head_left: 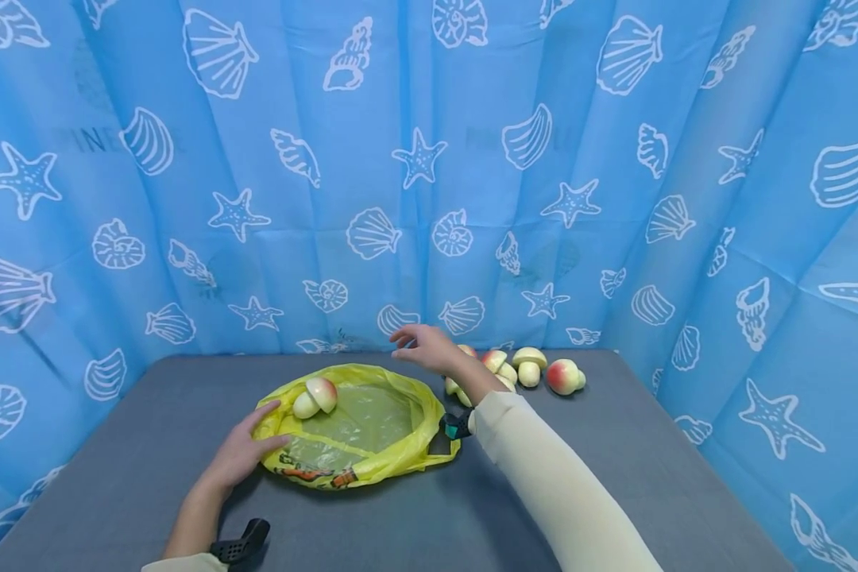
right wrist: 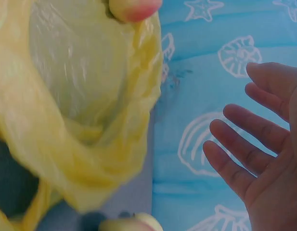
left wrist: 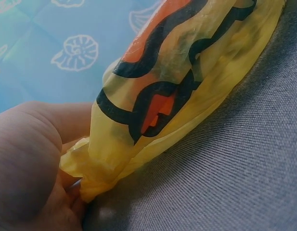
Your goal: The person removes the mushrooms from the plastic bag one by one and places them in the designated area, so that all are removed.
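Note:
A yellow plastic bag (head_left: 382, 470) lies on its base with its mouth spread wide. Inside its left side is a toy mushroom (head_left: 318, 396) with a red-and-cream cap, partly visible at the top of the right wrist view. At the bag's left rim, my left hand (head_left: 241, 454) grips the plastic; the left wrist view shows fingers (left wrist: 76, 120) curled around a bunched edge (left wrist: 102, 168). My right hand (head_left: 430, 348) is raised beyond the bag's back right rim, holding nothing. Its fingers (right wrist: 247, 127) are spread and relaxed in the right wrist view.
Several more toy mushrooms sit at the back right of the grey table (head_left: 615, 477), including a pale-capped one (head_left: 529, 365) and a red-capped one (head_left: 564, 376). My right forearm partly hides the group. A blue shell-patterned curtain (head_left: 415, 199) borders the table.

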Demonstrator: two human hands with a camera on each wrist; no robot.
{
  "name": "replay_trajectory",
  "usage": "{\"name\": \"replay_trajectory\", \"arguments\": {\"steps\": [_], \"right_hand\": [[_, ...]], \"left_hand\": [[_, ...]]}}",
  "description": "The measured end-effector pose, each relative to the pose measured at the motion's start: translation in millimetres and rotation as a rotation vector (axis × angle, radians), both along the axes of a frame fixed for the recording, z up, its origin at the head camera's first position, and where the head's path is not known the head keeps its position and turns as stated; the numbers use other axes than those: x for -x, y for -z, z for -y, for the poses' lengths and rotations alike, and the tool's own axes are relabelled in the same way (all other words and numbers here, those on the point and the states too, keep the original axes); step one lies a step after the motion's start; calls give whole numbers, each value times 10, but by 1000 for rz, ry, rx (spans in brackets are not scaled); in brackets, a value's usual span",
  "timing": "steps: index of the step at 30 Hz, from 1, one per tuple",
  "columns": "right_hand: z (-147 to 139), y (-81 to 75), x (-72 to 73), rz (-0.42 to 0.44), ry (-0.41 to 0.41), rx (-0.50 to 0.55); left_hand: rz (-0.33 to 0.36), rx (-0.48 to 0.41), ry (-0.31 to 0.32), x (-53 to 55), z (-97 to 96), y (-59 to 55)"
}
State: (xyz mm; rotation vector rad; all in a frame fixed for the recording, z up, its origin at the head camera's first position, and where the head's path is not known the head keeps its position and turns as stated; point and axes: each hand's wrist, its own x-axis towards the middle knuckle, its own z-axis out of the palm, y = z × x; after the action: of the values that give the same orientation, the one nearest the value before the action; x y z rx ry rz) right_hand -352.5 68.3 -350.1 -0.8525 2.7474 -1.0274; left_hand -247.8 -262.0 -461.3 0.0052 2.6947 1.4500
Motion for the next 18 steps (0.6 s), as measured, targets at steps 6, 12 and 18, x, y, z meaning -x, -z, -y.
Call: {"name": "replay_trajectory", "arguments": {"steps": [6, 12, 18], "right_hand": [[236, 86, -58, 19, -35, -15], [459, 191, -131, 48, -65, -23], [651, 306, -166, 51, -97, -33]], "left_hand": [[-7, 12, -4, -3, 4, 7], [-6, 10, -2, 8, 8, 16], [3, 4, -9, 11, 10, 25]]}}
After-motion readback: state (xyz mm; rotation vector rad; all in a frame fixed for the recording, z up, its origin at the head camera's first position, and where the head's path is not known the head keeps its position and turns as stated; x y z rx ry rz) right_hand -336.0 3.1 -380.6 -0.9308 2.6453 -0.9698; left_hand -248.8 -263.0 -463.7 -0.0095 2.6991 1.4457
